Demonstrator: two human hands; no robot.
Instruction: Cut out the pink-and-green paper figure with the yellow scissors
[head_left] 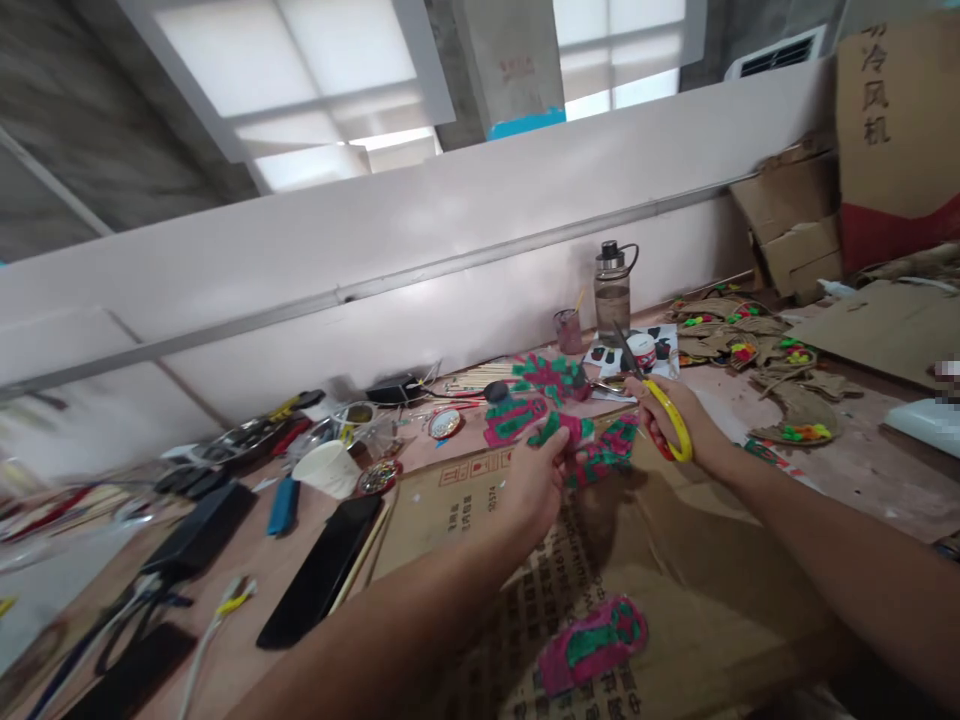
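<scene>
My left hand (544,465) is closed on a pink-and-green painted cutout (589,432) above the cardboard sheet (660,540). In my right hand (664,412) is a pair of scissors with yellow handles (681,430), its dark blades pointing up and away from me. Beyond my left hand lie more painted pieces (544,375) in the same pink and green. Closer to me, another pink-and-green piece (596,645) rests flat on the cardboard. My fingers hide part of the held cutout.
A water bottle (613,295) and a cup of murky liquid (568,330) stand by the wall. A black phone (322,570), a white paper cup (327,468) and a blue object (283,505) lie left. Decorated cardboard shapes (795,410) cover the right side.
</scene>
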